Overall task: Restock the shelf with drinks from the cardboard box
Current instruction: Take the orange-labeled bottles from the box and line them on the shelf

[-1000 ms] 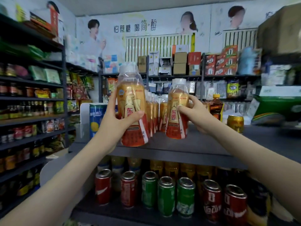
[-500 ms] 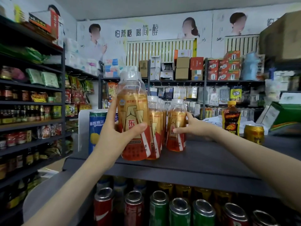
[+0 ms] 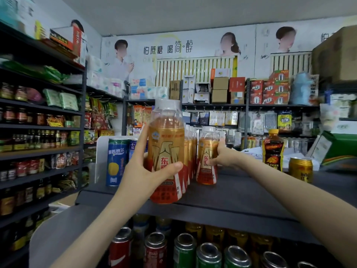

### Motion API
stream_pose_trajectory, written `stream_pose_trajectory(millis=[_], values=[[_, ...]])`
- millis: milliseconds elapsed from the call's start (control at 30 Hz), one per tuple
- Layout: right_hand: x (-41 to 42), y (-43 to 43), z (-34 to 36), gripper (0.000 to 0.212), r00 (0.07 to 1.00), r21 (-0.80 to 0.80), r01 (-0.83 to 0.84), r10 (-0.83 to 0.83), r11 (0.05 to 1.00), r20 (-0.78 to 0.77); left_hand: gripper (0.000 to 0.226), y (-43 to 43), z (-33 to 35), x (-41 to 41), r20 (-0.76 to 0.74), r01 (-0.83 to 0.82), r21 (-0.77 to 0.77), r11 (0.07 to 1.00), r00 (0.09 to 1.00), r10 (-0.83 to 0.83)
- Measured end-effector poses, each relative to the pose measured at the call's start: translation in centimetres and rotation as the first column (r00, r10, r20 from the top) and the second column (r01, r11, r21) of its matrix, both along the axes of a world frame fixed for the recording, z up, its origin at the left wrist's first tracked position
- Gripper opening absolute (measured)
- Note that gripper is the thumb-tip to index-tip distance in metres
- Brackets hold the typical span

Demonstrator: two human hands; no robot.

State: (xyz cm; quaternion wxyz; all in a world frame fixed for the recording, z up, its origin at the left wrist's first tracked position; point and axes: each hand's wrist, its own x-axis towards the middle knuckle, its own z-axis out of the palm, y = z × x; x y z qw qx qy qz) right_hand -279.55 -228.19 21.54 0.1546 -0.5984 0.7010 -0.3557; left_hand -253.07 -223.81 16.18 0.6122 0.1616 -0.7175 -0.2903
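blue can (image 3: 116, 164): standing at the far left of the shelf (image 3: 241, 192), just beside the left hand (image 3: 143, 175).
left hand: wrapped round the orange bottle (image 3: 166, 151), thumb across the label, fingers behind.
orange bottle: upright, base right at the shelf's front edge, heading a row of matching bottles (image 3: 190, 151).
second bottle (image 3: 207, 157): upright on the shelf, just right of that row.
right hand (image 3: 224, 157): thumb and fingers curled on the second bottle's right side, gripping it.
dark bottle (image 3: 272, 149), gold can (image 3: 300, 169): further right, well apart from both hands.
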Motion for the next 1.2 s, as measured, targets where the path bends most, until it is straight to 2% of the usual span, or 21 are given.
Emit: stream_pose_trajectory(millis=[67,133,200,233,300,400,467,567,633,700,767,800,867,967,1067,1200], values=[[0.3,0.3,0.1,0.099,0.995,-0.094,0.022,-0.031,0.995,-0.092,0.094,0.6,-0.2,-0.8,0.014,-0.001,0.001,1.0,1.0,0.001],[0.9,1.2,0.4,0.096,0.986,-0.307,0.021,-0.071,0.951,-0.151,0.098,0.7,-0.4,-1.8,0.036,-0.004,-0.007,1.0,0.999,0.005],[1.8,3.5,1.0,0.073,1.0,-0.482,-0.012,0.007,0.876,-0.013,0.099,1.0,-0.4,-3.0,0.066,-0.003,-0.01,1.0,0.998,0.004],[2.4,5.2,1.2,0.059,0.988,-0.516,-0.073,0.132,0.853,0.079,0.098,1.2,-0.3,-3.7,0.076,-0.002,-0.014,1.0,0.997,0.003],[2.9,8.1,0.9,0.045,0.908,-0.464,-0.264,0.38,0.845,0.176,0.097,1.4,-0.1,-5.3,0.089,-0.015,-0.027,1.0,0.996,0.018],[3.2,10.6,-0.2,0.049,0.843,-0.315,-0.449,0.513,0.836,0.162,0.096,1.5,0.3,-7.8,0.078,-0.038,-0.032,0.999,0.996,0.04],[2.7,10.6,-0.5,0.057,0.861,-0.345,-0.408,0.482,0.845,0.162,0.1,1.5,0.4,-9.0,0.123,-0.061,-0.062,0.996,0.99,0.068],[1.6,10.3,-0.9,0.059,0.861,-0.391,-0.338,0.449,0.856,0.239,0.104,1.7,1.3,-9.5,0.316,-0.087,-0.107,0.99,0.942,0.117],[0.9,9.8,-1.5,0.058,0.877,-0.386,-0.289,0.405,0.876,0.261,0.092,1.7,1.7,-9.0,0.403,-0.195,-0.25,0.948,0.87,0.285],[0.3,8.8,-2.1,0.05,0.911,-0.359,-0.243,0.339,0.901,0.235,0.072,1.4,1.5,-8.1,0.307,-0.322,-0.414,0.851,0.831,0.464],[-0.1,7.5,-2.6,0.042,0.927,-0.329,-0.205,0.291,0.922,0.238,0.062,0.2,0.7,-7.2,0.178,-0.451,-0.429,0.783,0.807,0.562],[-0.2,7.0,-2.7,0.044,0.93,-0.317,-0.196,0.279,0.928,0.24,0.065,-0.7,0.3,-6.9,0.168,-0.521,-0.386,0.762,0.772,0.613],[-0.2,5.9,-2.8,0.059,0.938,-0.304,-0.18,0.257,0.935,0.235,0.08,-2.6,-0.7,-6.5,0.27,-0.592,-0.259,0.763,0.715,0.646],[0.2,4.9,-3.2,0.097,0.959,-0.322,-0.198,0.25,0.926,0.13,0.102,-4.6,-1.6,-6.4,0.388,-0.464,-0.083,0.882,0.8,0.457],[0.6,4.3,-4.2,0.125,0.96,-0.313,-0.274,0.279,0.909,-0.03,0.109,-5.9,-2.1,-6.5,0.368,-0.407,-0.075,0.91,0.837,0.405],[0.2,2.9,-4.4,0.13,0.967,-0.291,-0.255,0.251,0.922,-0.05,0.107,-6.4,-2.3,-6.5,0.363,-0.442,-0.132,0.887,0.811,0.458]])
